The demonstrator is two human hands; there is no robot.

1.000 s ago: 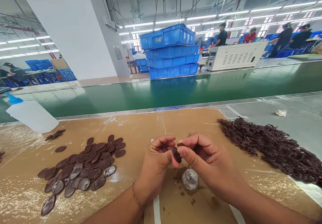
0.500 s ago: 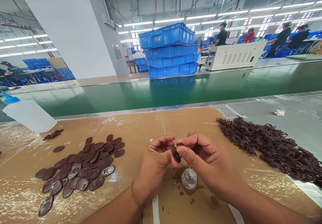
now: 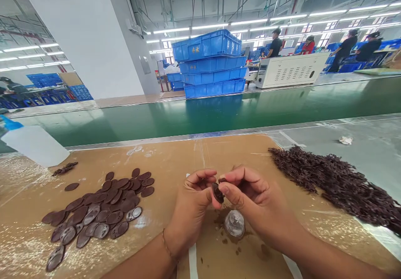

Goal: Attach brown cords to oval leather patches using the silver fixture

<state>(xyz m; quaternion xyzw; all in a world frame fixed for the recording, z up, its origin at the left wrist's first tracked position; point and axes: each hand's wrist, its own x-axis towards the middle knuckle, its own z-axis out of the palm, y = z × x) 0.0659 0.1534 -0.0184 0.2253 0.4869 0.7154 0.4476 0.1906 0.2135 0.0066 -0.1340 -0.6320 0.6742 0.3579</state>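
Both hands met over the cardboard, pinching one small dark brown oval piece between them.

Left hand (image 3: 191, 206) and right hand (image 3: 252, 199) were held together, fingertips touching, both clamped on the brown oval piece (image 3: 217, 192), which stood tilted on edge between left thumb and right thumb, just above a small clear dome-shaped object (image 3: 234, 224) resting on the cardboard sheet (image 3: 175, 158). Brown smears and crumbs lay around the dome. Left of the hands, a pile of flat brown oval pieces (image 3: 103, 206) spread on the cardboard, some showing a shiny face. Right of the hands, well apart, lay a long heap of dark brown stringy scraps (image 3: 338, 183). A white squeeze bottle (image 3: 34, 144) with blue cap lay at far left. Beyond the bench ran a green conveyor belt (image 3: 219, 112), with stacked blue crates (image 3: 213, 64) behind it.
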